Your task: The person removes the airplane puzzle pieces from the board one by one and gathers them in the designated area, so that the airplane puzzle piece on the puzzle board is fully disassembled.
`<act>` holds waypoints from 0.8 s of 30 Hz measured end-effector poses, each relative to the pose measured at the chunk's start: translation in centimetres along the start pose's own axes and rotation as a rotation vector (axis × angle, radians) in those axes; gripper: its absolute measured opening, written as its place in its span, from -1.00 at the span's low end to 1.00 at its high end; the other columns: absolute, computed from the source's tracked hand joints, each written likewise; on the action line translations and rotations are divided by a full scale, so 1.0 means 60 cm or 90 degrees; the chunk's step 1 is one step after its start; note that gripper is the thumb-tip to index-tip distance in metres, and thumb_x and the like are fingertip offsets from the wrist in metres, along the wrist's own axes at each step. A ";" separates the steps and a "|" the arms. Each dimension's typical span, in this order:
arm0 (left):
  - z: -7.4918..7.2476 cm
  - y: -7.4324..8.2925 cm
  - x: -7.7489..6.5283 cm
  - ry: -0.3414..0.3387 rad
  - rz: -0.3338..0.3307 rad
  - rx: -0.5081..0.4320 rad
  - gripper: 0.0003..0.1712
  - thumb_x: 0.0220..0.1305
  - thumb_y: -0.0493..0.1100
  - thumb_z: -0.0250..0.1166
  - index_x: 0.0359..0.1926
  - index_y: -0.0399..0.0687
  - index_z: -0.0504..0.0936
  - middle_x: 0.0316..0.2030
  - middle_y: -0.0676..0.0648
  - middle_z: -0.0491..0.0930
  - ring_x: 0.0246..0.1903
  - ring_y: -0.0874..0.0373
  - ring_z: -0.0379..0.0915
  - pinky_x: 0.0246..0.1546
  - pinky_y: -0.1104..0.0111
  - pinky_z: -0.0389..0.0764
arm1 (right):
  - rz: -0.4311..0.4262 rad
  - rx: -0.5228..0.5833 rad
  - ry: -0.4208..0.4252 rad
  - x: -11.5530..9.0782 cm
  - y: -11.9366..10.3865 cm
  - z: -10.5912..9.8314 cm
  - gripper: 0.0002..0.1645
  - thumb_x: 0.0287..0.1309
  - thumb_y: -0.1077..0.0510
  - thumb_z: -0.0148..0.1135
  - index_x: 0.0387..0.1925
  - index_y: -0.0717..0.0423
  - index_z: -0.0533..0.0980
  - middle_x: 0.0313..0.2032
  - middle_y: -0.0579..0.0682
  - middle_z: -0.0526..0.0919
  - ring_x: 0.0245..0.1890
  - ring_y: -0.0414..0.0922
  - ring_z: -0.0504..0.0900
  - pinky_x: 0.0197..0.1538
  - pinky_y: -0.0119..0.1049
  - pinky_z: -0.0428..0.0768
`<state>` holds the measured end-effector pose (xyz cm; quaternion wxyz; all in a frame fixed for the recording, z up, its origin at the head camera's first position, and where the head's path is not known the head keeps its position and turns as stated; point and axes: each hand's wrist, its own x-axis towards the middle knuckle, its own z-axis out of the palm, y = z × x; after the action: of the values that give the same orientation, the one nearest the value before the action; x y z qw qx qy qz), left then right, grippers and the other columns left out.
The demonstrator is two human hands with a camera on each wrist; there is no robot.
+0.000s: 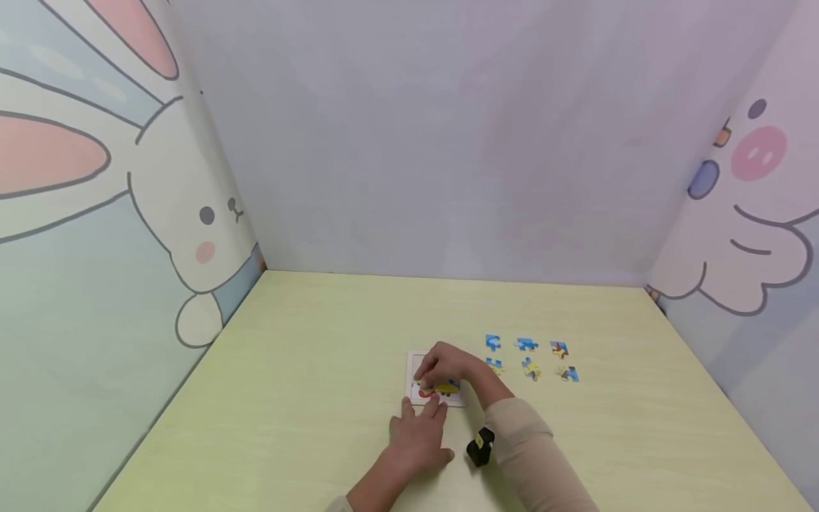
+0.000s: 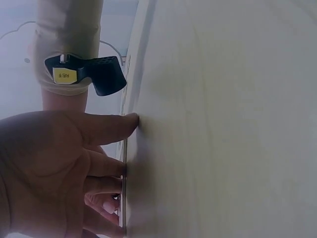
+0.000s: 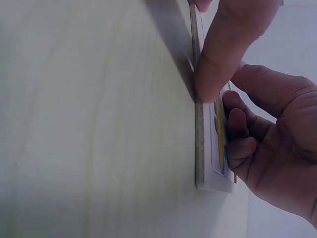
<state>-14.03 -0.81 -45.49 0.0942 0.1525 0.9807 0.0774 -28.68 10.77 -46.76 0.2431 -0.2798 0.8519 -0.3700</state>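
Note:
A small white-framed puzzle board (image 1: 409,366) lies on the table, with yellow, red and blue picture pieces along its near side. Over the board's left part, my right hand (image 1: 448,361) has curled fingers and pinches a puzzle piece (image 1: 417,385), mostly hidden by the fingertips. In the right wrist view, several fingers of the right hand (image 3: 277,134) are folded in just above the picture. My left hand (image 1: 419,435) touches the board's near edge with straight, spread fingers. Seen from the left wrist, that hand (image 2: 49,168) has its thumb out against the tabletop.
Right of the board lie several loose puzzle pieces (image 1: 527,344) in two rows, some partly behind the right forearm. A black wrist device (image 1: 480,447) sits at the right sleeve. The pale table (image 1: 307,370) meets walls at the back and sides, with cartoon animals on the side walls.

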 end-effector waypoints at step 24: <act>-0.002 -0.001 0.002 0.017 0.002 0.010 -0.16 -0.05 0.24 0.37 0.24 0.01 0.41 0.27 0.04 0.28 0.16 -0.37 0.16 -0.22 -0.08 0.44 | 0.021 -0.023 -0.012 0.005 -0.020 0.000 -0.94 0.00 0.31 0.32 -0.44 0.11 0.61 -0.55 -0.11 0.57 -0.53 -0.20 0.46 -0.38 -0.35 0.44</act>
<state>-14.20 -0.84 -45.42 0.0795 0.1539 0.9822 0.0719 -28.54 9.88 -45.92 0.2519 -0.2737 0.8607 -0.3476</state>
